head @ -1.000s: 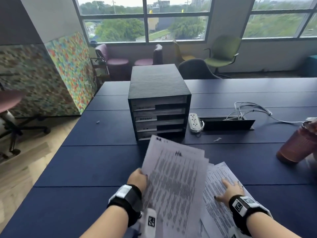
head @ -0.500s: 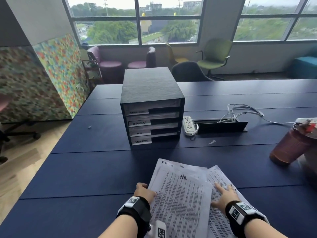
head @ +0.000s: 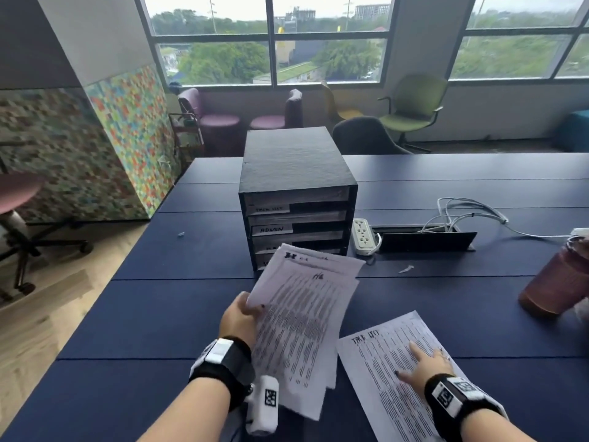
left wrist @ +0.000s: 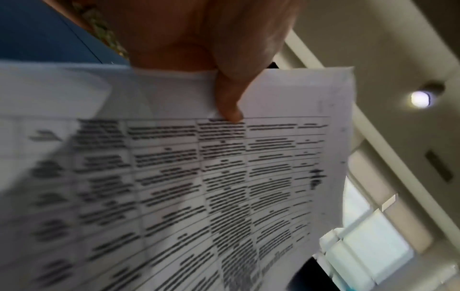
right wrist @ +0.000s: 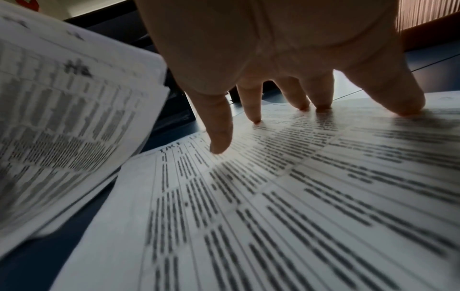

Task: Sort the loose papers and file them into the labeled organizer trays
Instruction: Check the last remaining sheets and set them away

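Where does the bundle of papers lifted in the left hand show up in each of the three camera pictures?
Head: the lifted papers sit centre, in front of the organizer, gripped by the left hand.
Left wrist: they fill the lower left and centre, thumb on top.
Right wrist: at the left edge.
Shared landmark: the handwritten mark heading the top sheet.

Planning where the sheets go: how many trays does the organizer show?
4, stacked in the organizer: top tray, second tray, third tray, and bottom tray, mostly hidden behind the papers that the left hand holds.
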Demonstrator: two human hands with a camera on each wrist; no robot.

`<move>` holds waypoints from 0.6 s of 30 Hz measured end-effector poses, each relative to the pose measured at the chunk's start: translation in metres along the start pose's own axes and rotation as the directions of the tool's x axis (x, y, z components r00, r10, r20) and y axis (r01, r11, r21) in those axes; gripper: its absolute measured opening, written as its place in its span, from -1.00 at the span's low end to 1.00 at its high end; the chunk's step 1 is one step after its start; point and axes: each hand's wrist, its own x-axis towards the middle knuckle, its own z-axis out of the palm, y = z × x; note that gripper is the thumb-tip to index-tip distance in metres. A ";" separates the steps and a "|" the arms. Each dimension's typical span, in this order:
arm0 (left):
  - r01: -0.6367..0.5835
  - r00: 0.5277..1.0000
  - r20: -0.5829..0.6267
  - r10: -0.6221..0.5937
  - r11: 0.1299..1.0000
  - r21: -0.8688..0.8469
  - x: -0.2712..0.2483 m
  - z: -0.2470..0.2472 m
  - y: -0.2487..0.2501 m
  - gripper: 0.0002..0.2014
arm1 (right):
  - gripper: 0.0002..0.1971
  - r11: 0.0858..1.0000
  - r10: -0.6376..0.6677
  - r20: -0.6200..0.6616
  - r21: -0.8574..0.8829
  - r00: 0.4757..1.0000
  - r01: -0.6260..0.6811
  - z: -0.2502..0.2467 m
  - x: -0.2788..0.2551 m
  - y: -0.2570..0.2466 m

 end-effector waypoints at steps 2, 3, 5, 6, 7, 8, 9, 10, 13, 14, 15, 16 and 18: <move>-0.026 1.000 0.006 0.028 0.977 -0.209 0.000 -0.011 0.015 -0.92 | 0.23 0.992 -0.067 0.017 0.104 0.998 0.065 -0.012 -0.007 -0.015; -0.046 0.999 -0.001 0.047 0.962 -0.270 0.000 -0.016 0.021 -0.93 | 0.22 0.972 -0.124 0.022 0.205 0.992 0.117 -0.020 -0.012 -0.024; -0.086 0.996 -0.019 0.084 0.937 -0.338 0.001 -0.021 0.028 -0.88 | -0.12 0.864 -0.293 -0.027 0.421 0.956 0.277 -0.035 -0.024 -0.047; -0.100 0.995 -0.028 0.097 0.927 -0.361 0.000 -0.022 0.031 -0.88 | -0.15 0.769 -0.385 -0.057 0.532 0.921 0.354 -0.041 -0.029 -0.059; -0.109 0.994 -0.027 0.107 0.919 -0.380 -0.001 -0.022 0.034 -0.88 | -0.05 0.645 -0.467 -0.081 0.650 0.880 0.402 -0.046 -0.034 -0.071; -0.122 0.992 -0.019 0.124 0.911 -0.395 -0.002 -0.021 0.036 -0.88 | 0.05 0.512 -0.520 -0.124 0.747 0.845 0.424 -0.049 -0.037 -0.081; -0.131 0.990 -0.007 0.141 0.899 -0.417 -0.004 -0.019 0.038 -0.86 | -0.02 0.398 -0.552 -0.177 0.802 0.815 0.445 -0.050 -0.038 -0.089; -0.138 0.988 0.001 0.154 0.889 -0.437 -0.005 -0.018 0.041 -0.83 | -0.28 0.306 -0.563 -0.238 0.830 0.791 0.467 -0.053 -0.041 -0.098; -0.175 0.982 -0.023 0.188 0.855 -0.489 -0.010 -0.014 0.049 -0.77 | -0.74 0.172 -0.482 -0.408 0.824 0.775 0.540 -0.064 -0.049 -0.117; -0.171 0.983 -0.026 0.182 0.854 -0.491 -0.010 -0.013 0.049 -0.77 | -0.74 0.162 -0.454 -0.438 0.816 0.776 0.555 -0.067 -0.051 -0.120; -0.162 0.984 -0.018 0.176 0.854 -0.494 -0.010 -0.012 0.047 -0.76 | -0.74 0.145 -0.434 -0.455 0.817 0.778 0.559 -0.068 -0.051 -0.122; -0.152 0.985 0.002 0.173 0.866 -0.477 -0.011 -0.011 0.044 -0.73 | -0.74 0.159 -0.418 -0.459 0.813 0.784 0.560 -0.067 -0.051 -0.122; -0.149 0.983 0.042 0.181 0.901 -0.407 -0.012 -0.008 0.033 -0.67 | -0.76 0.239 -0.397 -0.446 0.794 0.802 0.559 -0.059 -0.046 -0.117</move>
